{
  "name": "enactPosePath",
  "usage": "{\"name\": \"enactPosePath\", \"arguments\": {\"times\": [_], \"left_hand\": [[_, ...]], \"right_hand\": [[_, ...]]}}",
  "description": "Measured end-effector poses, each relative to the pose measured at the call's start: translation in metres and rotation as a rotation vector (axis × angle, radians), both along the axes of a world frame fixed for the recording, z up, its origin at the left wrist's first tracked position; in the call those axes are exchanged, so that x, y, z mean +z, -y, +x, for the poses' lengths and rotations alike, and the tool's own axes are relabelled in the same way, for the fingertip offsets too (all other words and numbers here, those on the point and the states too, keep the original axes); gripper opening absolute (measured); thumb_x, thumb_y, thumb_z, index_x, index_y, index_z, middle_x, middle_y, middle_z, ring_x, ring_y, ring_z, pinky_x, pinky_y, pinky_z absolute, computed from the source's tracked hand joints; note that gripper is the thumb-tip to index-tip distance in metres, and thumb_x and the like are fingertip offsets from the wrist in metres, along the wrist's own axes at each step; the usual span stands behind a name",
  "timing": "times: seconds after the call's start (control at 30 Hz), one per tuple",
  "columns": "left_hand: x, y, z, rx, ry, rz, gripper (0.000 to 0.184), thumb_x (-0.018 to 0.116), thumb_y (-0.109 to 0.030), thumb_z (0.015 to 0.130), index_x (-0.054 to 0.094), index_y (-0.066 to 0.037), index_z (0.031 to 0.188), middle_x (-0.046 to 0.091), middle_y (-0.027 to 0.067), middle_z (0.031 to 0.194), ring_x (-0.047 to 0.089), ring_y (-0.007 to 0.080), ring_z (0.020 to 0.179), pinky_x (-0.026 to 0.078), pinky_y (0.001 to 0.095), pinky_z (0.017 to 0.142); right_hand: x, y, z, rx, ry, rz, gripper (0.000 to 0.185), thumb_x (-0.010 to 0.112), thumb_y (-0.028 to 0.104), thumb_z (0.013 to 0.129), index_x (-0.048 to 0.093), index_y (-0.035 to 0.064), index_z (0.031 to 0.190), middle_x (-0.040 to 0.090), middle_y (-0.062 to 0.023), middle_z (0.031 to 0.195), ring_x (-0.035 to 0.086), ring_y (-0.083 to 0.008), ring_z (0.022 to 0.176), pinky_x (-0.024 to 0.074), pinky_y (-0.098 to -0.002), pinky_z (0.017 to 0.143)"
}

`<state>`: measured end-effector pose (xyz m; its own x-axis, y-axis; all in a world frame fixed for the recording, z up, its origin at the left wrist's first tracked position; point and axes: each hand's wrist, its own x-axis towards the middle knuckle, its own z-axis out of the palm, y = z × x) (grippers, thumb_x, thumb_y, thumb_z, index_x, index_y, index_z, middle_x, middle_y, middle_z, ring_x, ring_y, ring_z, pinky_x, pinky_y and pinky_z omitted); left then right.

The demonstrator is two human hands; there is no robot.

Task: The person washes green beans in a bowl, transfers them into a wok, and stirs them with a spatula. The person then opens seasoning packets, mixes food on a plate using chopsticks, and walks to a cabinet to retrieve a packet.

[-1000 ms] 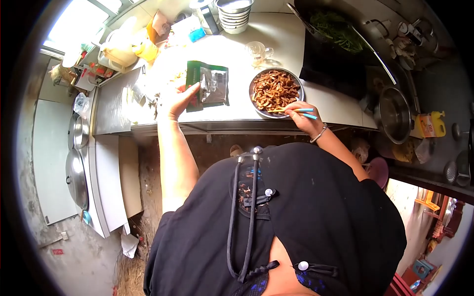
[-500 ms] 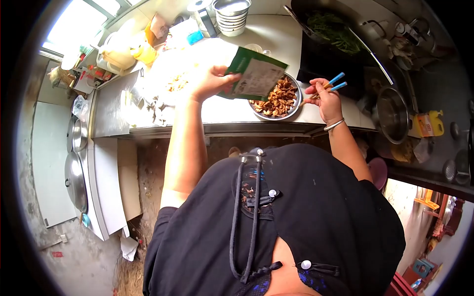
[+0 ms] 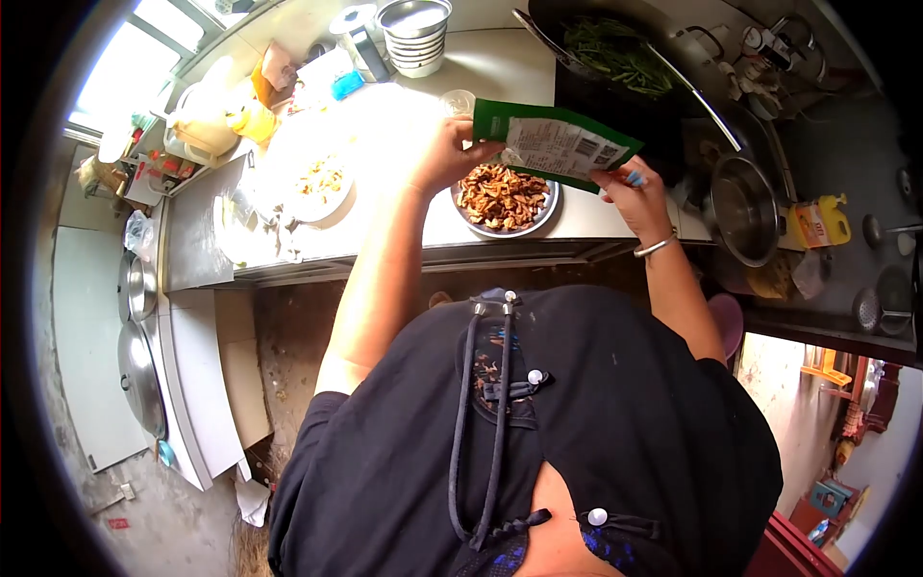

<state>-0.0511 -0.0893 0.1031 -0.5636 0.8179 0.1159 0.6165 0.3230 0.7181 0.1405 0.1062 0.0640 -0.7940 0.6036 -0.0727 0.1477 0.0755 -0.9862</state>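
A green packet (image 3: 548,139) with a white printed label and a barcode is held up over the counter. My left hand (image 3: 450,154) grips its left end, thumb in front. At the packet's lower right corner is my right hand (image 3: 633,200), fingers closed on that edge. Blue ends of chopsticks (image 3: 635,178) show in the same hand; their lower parts are hidden. Below the packet sits a round plate (image 3: 550,207) of brown cooked strips (image 3: 502,199), its back edge covered by the packet.
Left on the counter is a pale plate (image 3: 338,204) with food pieces, washed out by glare. Stacked metal bowls (image 3: 415,43) stand at the back. To the right are a wok with green vegetables (image 3: 615,58), a steel basin (image 3: 745,216) and a yellow bottle (image 3: 819,221).
The packet has moved right and turned more level. My right hand has come up from beside the plate to the packet's right end, chopsticks still in it. The view has shifted slightly.
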Motion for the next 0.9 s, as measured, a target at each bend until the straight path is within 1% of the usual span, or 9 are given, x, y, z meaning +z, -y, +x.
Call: {"name": "enactPosePath", "arguments": {"times": [0.07,0.1,0.2,0.23,0.33,0.43,0.6,0.67,0.9], "left_hand": [[-0.017,0.0,-0.003,-0.033,-0.06,0.165,0.019,0.069,-0.023,0.077,0.069,-0.014,0.093,0.066,0.0013,0.083,0.06,0.0123,0.074,0.048,0.0267,0.068],[-0.023,-0.001,0.0,-0.087,0.005,0.238,0.018,0.071,-0.021,0.074,0.07,-0.014,0.091,0.065,0.0021,0.085,0.06,0.0126,0.078,0.048,0.0269,0.07],[-0.043,-0.011,0.013,-0.026,0.249,0.149,0.015,0.073,-0.019,0.072,0.07,-0.013,0.086,0.065,0.0033,0.085,0.059,0.0154,0.079,0.047,0.0286,0.072],[-0.051,-0.013,0.014,-0.028,-0.157,0.148,0.014,0.073,-0.022,0.072,0.071,-0.013,0.082,0.066,0.0032,0.085,0.059,0.0183,0.081,0.047,0.0305,0.074],[-0.062,-0.015,0.015,-0.139,-0.563,-0.083,0.009,0.069,-0.025,0.074,0.07,-0.017,0.076,0.066,-0.0007,0.085,0.058,0.0175,0.086,0.047,0.0309,0.077],[-0.069,-0.018,0.012,-0.014,-0.547,-0.023,0.009,0.069,-0.027,0.074,0.07,-0.018,0.075,0.066,-0.0021,0.085,0.058,0.0169,0.086,0.047,0.0304,0.078],[-0.07,-0.013,0.012,-0.153,-0.531,-0.047,0.013,0.069,-0.029,0.072,0.069,-0.016,0.075,0.066,-0.0014,0.084,0.058,0.0184,0.086,0.046,0.0325,0.08],[-0.075,-0.015,0.012,0.068,-0.514,0.044,0.014,0.07,-0.029,0.07,0.07,-0.016,0.077,0.066,-0.0005,0.084,0.057,0.0198,0.086,0.046,0.033,0.079],[-0.075,-0.015,0.011,-0.001,-0.466,-0.045,0.014,0.069,-0.029,0.071,0.07,-0.017,0.078,0.065,0.0001,0.083,0.056,0.021,0.087,0.044,0.0348,0.08]], "right_hand": [[-0.007,-0.01,0.003,0.112,-0.26,0.571,0.013,0.068,0.005,0.073,0.065,0.0044,0.085,0.056,-0.0039,0.075,0.055,-0.013,0.064,0.0439,-0.0265,0.056],[0.008,-0.004,0.006,0.117,-0.204,0.725,0.014,0.067,0.004,0.071,0.064,0.0049,0.085,0.054,-0.0067,0.076,0.056,-0.018,0.065,0.0429,-0.0288,0.056],[0.009,0.001,0.01,0.104,-0.104,0.932,0.012,0.066,0.002,0.071,0.064,0.0062,0.082,0.054,-0.0068,0.077,0.056,-0.0217,0.065,0.0436,-0.0293,0.057],[0.015,0.009,0.01,0.103,-0.114,0.95,0.011,0.066,0.004,0.07,0.064,0.0072,0.08,0.055,-0.006,0.079,0.056,-0.0238,0.067,0.0446,-0.0308,0.057],[0.016,0.016,0.007,0.164,-0.056,0.978,0.008,0.066,0.006,0.071,0.064,0.0085,0.079,0.055,-0.0047,0.08,0.057,-0.0236,0.068,0.0454,-0.0319,0.057],[0.017,0.012,0.001,0.154,-0.076,0.968,0.008,0.065,0.004,0.071,0.063,0.007,0.079,0.055,-0.0057,0.08,0.057,-0.0237,0.067,0.0452,-0.031,0.057],[0.013,0.007,-0.003,0.145,-0.055,0.992,0.009,0.064,0.002,0.071,0.062,0.0041,0.08,0.054,-0.0077,0.078,0.056,-0.0246,0.066,0.0448,-0.03,0.057],[0.012,0.004,-0.004,0.139,-0.071,0.99,0.01,0.065,0.002,0.071,0.062,0.0037,0.08,0.054,-0.0076,0.078,0.055,-0.0245,0.066,0.0447,-0.03,0.057],[0.001,-0.001,-0.003,0.128,-0.04,0.989,0.01,0.066,0.002,0.072,0.061,0.0018,0.081,0.054,-0.0083,0.079,0.055,-0.0239,0.066,0.0439,-0.03,0.057]]}}
